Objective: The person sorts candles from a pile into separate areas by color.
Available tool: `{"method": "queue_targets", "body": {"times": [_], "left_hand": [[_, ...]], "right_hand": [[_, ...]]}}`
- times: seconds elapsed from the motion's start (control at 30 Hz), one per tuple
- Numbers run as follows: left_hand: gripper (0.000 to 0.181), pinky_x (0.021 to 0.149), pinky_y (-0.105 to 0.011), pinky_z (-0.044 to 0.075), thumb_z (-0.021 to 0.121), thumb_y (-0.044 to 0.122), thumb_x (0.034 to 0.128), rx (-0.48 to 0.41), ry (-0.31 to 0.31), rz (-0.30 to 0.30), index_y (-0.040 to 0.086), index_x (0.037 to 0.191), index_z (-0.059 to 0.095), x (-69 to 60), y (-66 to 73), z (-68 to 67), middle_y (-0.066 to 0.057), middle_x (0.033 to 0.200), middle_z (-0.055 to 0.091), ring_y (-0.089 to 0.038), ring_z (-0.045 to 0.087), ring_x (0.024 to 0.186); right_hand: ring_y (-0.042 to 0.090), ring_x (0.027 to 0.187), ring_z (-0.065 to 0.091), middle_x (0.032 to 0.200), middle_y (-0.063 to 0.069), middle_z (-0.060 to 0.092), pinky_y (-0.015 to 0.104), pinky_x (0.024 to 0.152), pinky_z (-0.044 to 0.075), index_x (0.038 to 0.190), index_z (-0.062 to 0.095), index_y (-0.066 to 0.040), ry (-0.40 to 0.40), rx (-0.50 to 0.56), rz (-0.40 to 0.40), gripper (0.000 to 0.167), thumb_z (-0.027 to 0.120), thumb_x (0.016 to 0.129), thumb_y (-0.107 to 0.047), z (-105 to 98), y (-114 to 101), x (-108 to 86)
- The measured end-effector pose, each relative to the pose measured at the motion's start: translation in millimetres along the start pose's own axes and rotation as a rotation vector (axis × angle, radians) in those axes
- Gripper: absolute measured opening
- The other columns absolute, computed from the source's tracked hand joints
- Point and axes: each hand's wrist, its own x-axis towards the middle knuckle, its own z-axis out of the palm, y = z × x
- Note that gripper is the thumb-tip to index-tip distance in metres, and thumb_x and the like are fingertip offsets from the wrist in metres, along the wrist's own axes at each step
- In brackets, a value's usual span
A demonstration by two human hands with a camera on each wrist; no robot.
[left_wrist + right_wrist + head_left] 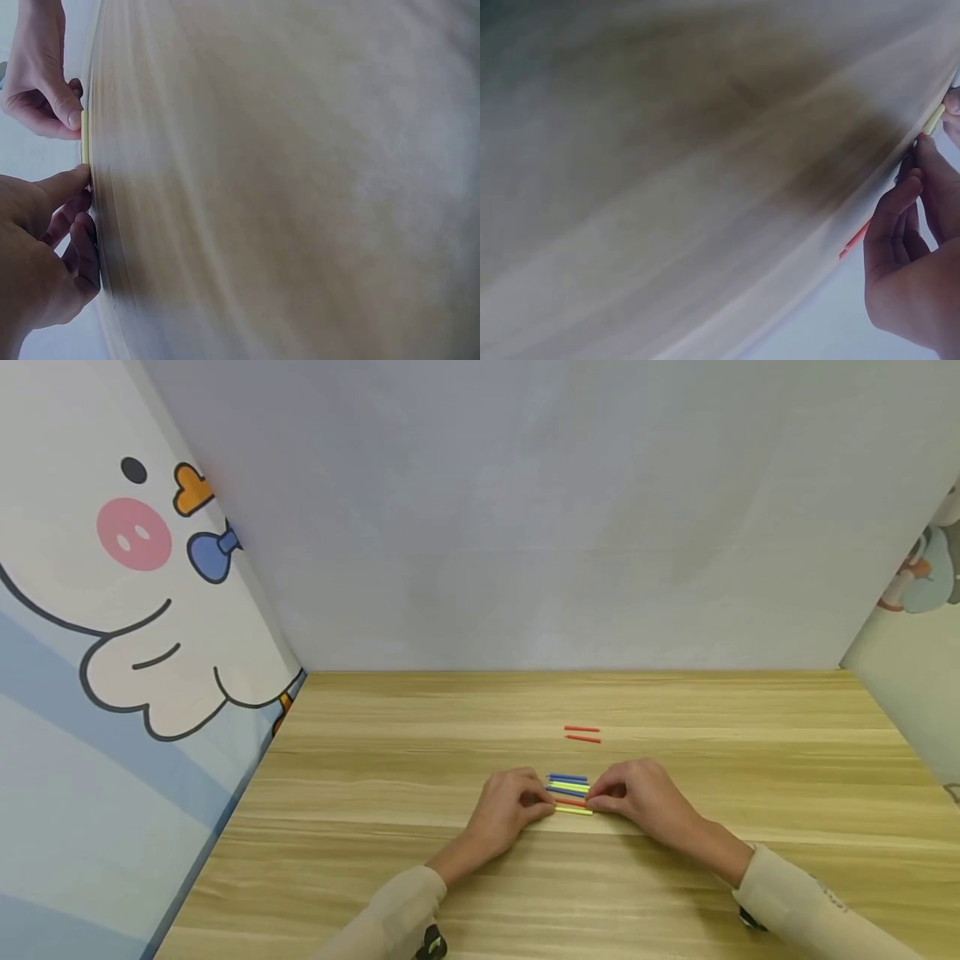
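Note:
In the head view a row of thin coloured sticks lies side by side on the wooden table: a blue stick (pixel 567 777) at the back, a bright yellow pair (pixel 570 787), another blue stick (pixel 566 792), then a red stick (pixel 572 802) and a yellow stick (pixel 573 812) nearest me. My left hand (pixel 510 806) pinches at the row's left ends with thumb and fingertips. From the other side, my right hand (pixel 641 797) pinches at the right ends. In the left wrist view the yellow stick (pixel 85 139) spans the gap between both thumbs. Fingertips hide some stick ends.
Two red sticks (pixel 582 733) lie apart, farther back on the wooden table (pixel 375 735). A grey wall panel (pixel 525 568) rises at the table's back edge. A cartoon-printed panel (pixel 60 585) stands on the left, a pale printed one (pixel 907 668) on the right.

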Motion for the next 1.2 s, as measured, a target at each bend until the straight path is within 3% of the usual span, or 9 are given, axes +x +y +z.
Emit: {"method": "queue_targets", "body": {"times": [0.37, 0.77, 1.2], "left_hand": [[0.005, 0.068, -0.018, 0.045, 0.086, 0.014, 0.089, 0.002, 0.004, 0.006, 0.015, 0.084, 0.084, -0.2, 1.4, -0.3, 0.007, 0.085, 0.07, 0.002, 0.054, 0.073], [0.006, 0.068, -0.017, 0.045, 0.086, 0.015, 0.0888, 0.011, 0.006, 0.009, 0.015, 0.083, 0.083, 0.5, 1.8, -0.3, 0.007, 0.084, 0.07, 0.002, 0.054, 0.073], [0.006, 0.067, -0.017, 0.044, 0.087, 0.015, 0.0876, 0.017, 0.01, 0.016, 0.015, 0.083, 0.083, 0.1, 1.5, -0.2, 0.008, 0.082, 0.069, 0.001, 0.053, 0.072]], "right_hand": [[-0.005, 0.068, 0.058, 0.08, -0.014, 0.072, 0.021, 0.062, 0.049, 0.086, 0.082, -0.019, 0.028, -0.029, -0.065, 0.005, 0.087, 0.088, -0.017, 4, 2, 0.1], [-0.001, 0.07, 0.064, 0.082, -0.013, 0.074, 0.023, 0.065, 0.054, 0.089, 0.082, -0.018, 0.034, 0.044, 0.038, 0.005, 0.085, 0.091, -0.022, -1, 3, 0.3], [0.004, 0.073, 0.066, 0.083, -0.01, 0.075, 0.024, 0.068, 0.055, 0.091, 0.082, -0.014, 0.07, 0.094, 0.081, 0.005, 0.081, 0.095, -0.017, -15, 2, 4.4]]}}
